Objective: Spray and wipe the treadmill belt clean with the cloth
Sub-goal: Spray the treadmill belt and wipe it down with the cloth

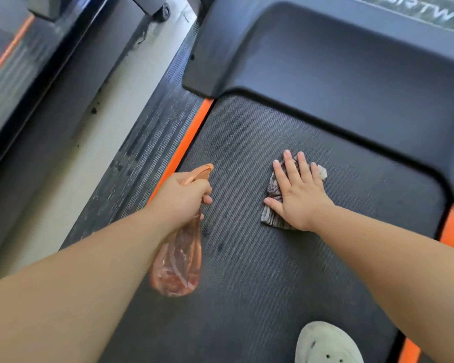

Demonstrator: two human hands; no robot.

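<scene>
With the right hand (299,192), presses the cloth (274,221) flat onto the treadmill belt (260,297), palm down, fingers straight and spread, with no curl around the fabric: pins it rather than grasps it. Holds the cloth on the forward part of the belt, a little right of centre, near the curved lip of the motor cover (338,61) but apart from it, with folded corners showing past the fingertips and below the thumb. With the left hand (184,197), grasps the orange spray bottle (178,265) around its neck, fingers wrapped tight, nozzle aimed forward and slightly right, body hanging back toward the person just inside the orange strip (186,142) at the belt's left edge. Reads as the wiping step, judging by the dark damp spots (212,239) on the belt just beside the bottle. Places those spots left of the cloth and closer to the person, well apart from it. Takes the belt's long axis as running from the motor cover back to the pale shoe (325,344). Probably calls for a stroke drawn leftward and back along that axis, with the right hand, already on the cloth, as the nearer one for the job. Leaves the left hand closest to the spots yet occupied with the bottle and possibly in the path of a leftward sweep.
</scene>
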